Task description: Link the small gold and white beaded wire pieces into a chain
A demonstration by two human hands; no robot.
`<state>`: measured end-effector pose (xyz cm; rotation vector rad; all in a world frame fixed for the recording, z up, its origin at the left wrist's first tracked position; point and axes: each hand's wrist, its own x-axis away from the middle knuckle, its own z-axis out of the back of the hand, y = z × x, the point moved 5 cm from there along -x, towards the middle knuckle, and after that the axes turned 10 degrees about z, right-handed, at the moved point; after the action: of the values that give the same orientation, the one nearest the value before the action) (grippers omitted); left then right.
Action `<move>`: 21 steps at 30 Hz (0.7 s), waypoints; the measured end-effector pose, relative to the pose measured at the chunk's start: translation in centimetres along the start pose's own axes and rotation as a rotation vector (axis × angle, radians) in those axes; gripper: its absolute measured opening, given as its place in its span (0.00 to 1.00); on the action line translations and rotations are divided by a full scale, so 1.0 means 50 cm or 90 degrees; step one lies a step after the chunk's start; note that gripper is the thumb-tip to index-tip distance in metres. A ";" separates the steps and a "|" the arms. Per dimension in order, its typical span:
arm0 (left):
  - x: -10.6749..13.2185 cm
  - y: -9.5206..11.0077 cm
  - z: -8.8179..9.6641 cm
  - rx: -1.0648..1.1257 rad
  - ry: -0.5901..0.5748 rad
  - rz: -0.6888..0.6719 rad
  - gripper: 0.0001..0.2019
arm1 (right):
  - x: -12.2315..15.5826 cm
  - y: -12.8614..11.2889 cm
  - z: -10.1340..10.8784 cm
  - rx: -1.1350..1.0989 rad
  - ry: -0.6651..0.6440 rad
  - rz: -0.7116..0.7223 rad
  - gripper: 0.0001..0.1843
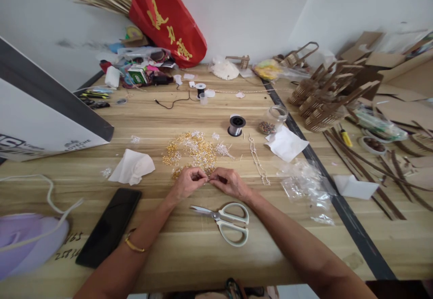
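My left hand [188,182] and my right hand [229,182] meet fingertip to fingertip just in front of a heap of small gold and clear beads [192,151] on the wooden table [176,245]. Both hands are pinched shut on something tiny between them, too small to name. A pair of white-handled scissors [225,220] lies just below my hands. A finished beaded strand [259,163] lies to the right of the heap. A spool of thin thread [236,125] stands behind it.
A black phone [110,227] and a crumpled white tissue [133,167] lie to the left. A glass jar [274,117], white paper [287,143] and clear plastic bags [306,184] sit to the right. Brown wooden baskets [324,98] and strips fill the far right; clutter and a red bag [167,19] line the wall.
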<state>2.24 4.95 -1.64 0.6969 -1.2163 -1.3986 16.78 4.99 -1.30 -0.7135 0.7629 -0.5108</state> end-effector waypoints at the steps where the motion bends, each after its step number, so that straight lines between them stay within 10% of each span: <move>1: 0.000 0.000 0.000 -0.002 0.000 -0.002 0.05 | 0.000 -0.001 0.000 0.005 -0.001 0.003 0.08; 21: 0.001 -0.001 -0.001 -0.011 0.005 -0.007 0.04 | 0.003 -0.001 -0.006 0.060 -0.007 0.035 0.04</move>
<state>2.24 4.88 -1.68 0.6977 -1.1941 -1.4132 16.61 4.74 -1.49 -0.6060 0.7413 -0.4895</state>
